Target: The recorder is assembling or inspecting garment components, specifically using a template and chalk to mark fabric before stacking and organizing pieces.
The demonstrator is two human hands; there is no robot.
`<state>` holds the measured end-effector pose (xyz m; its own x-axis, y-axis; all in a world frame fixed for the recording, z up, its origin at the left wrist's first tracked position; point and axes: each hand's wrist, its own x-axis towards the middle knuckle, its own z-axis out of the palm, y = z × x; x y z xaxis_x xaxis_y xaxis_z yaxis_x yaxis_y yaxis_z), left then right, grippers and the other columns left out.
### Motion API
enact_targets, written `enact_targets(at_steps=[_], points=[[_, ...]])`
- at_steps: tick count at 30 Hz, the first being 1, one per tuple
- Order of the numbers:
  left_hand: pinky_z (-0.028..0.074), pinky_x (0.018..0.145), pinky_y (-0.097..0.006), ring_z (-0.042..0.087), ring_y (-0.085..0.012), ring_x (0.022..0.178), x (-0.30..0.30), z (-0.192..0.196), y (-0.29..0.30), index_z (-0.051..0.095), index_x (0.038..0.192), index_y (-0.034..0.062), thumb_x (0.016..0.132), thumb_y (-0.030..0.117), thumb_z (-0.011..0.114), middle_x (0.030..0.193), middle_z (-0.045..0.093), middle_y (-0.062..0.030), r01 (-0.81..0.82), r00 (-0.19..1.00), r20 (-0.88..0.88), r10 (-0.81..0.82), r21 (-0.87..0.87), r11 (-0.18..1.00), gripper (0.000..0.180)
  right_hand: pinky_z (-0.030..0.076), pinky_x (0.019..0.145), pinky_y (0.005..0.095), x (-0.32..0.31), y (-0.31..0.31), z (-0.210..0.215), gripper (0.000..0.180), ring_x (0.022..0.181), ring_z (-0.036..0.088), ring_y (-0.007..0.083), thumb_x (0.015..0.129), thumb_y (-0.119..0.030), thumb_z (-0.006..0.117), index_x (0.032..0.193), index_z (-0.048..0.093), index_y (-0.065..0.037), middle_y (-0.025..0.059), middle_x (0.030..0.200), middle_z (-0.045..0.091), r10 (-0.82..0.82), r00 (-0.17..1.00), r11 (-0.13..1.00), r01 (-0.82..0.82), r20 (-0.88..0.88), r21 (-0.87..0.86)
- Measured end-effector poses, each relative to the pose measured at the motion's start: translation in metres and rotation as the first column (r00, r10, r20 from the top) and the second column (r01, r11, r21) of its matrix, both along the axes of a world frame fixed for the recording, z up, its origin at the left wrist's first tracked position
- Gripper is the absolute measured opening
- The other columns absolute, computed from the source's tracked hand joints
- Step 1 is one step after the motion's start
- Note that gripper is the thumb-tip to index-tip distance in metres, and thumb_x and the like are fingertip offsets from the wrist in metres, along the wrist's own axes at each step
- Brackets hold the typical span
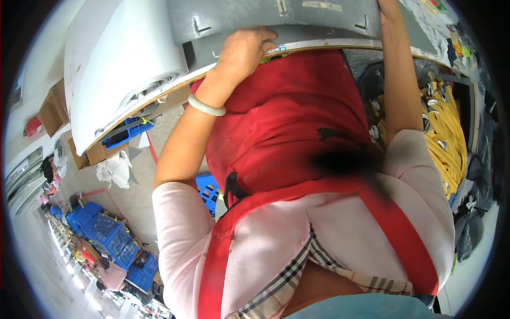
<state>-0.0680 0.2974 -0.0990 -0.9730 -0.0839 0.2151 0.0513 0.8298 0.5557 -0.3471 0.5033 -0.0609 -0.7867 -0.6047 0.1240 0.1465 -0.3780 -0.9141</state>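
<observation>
Bent over the worktable's front edge is my left hand [245, 52], a pale bangle [207, 106] on its wrist. Its fingers are half bent with a gap between thumb and fingers, and nothing shows in them. They lie by the lower edge of a grey sheet [297, 17] with dark corner marks and strips of tape. Beneath that sheet a darker grey surface [319, 36] shows. My right hand [389, 7] reaches to the sheet's right side at the top of the picture; its fingers are cut off, so their grip is hidden.
A thick roll of white sheet material [125, 48] lies on the table's left. My red apron [287, 122] touches the wooden table edge [340, 44]. Yellow strips [445, 138] hang in a bundle at right. Blue crates [111, 239] and cardboard boxes [53, 109] stand at left.
</observation>
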Motion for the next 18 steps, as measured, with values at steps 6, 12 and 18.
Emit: enact_targets(at_steps=[6, 12, 18], points=[[0.056, 0.082, -0.046, 0.069, -0.0388, 0.091, 0.000, -0.004, -0.006, 0.077, 0.105, 0.0076, 0.091, 0.019, 0.068, 0.100, 0.073, -0.0160, 0.047, 0.998, -0.029, -0.047, -0.001, 0.999, 0.020, 0.053, 0.088, 0.0278, 0.004, 0.000, -0.018, 0.034, 0.099, 0.065, 0.0115, 0.100, -0.032, 0.068, 0.124, 0.064, -0.009, -0.0004, 0.112, 0.069, 0.281, 0.850, 0.938, -0.144, 0.446, -0.316], [0.055, 0.084, -0.042, 0.070, -0.0371, 0.094, -0.002, -0.002, -0.008, 0.075, 0.111, 0.0068, 0.096, 0.021, 0.067, 0.108, 0.073, -0.0146, -0.030, 0.994, 0.108, 0.026, 0.032, 0.999, 0.022, 0.053, 0.086, 0.0272, 0.005, -0.003, -0.028, 0.033, 0.098, 0.066, 0.0111, 0.099, -0.031, 0.069, 0.123, 0.065, -0.009, -0.0004, 0.111, 0.069, -0.037, 0.993, 0.999, 0.037, 0.113, 0.002], [0.054, 0.085, -0.040, 0.070, -0.0352, 0.097, -0.001, 0.004, -0.005, 0.072, 0.121, 0.0151, 0.101, 0.031, 0.061, 0.110, 0.074, -0.0133, -0.048, 0.960, 0.277, 0.045, 0.005, 0.999, 0.028, 0.052, 0.090, 0.0267, 0.004, 0.000, -0.030, 0.037, 0.103, 0.065, 0.0120, 0.100, -0.027, 0.068, 0.129, 0.063, -0.006, 0.0011, 0.115, 0.069, 0.286, 0.856, 0.937, -0.155, 0.431, -0.313]])
